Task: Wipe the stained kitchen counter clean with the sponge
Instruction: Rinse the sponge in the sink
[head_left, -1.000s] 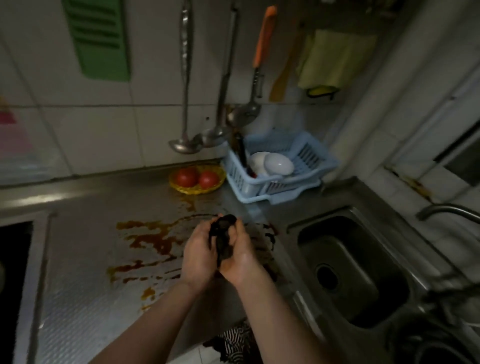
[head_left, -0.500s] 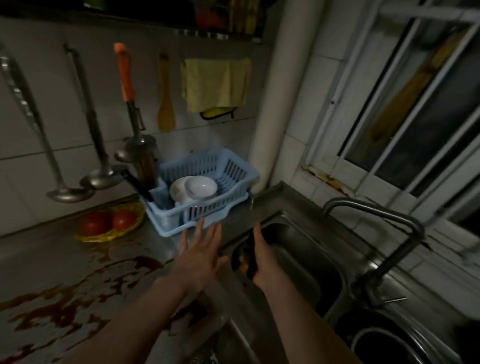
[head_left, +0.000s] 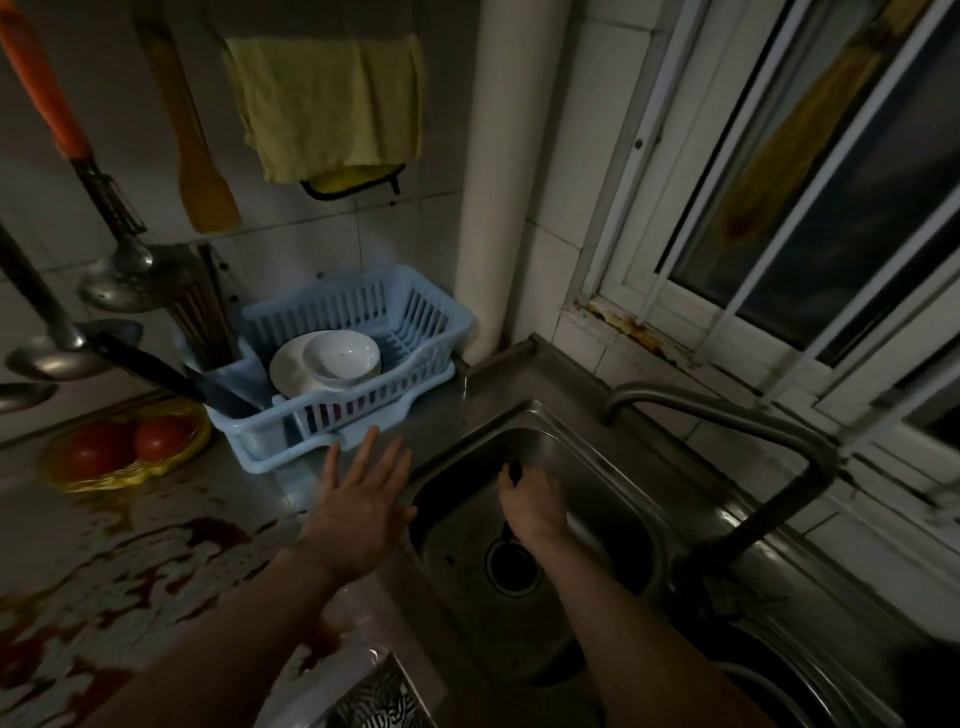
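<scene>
1. Gripping the dark sponge, the right hand hangs inside the sink, above the drain, fingers curled round it.
2. The left hand hovers flat over the counter at its right edge beside the sink, fingers straight and spread.
3. Reddish-brown stains cover the counter's front left.
4. A blue dish rack with white bowls stands at the back right corner, with a tomato basket to its left.
</scene>
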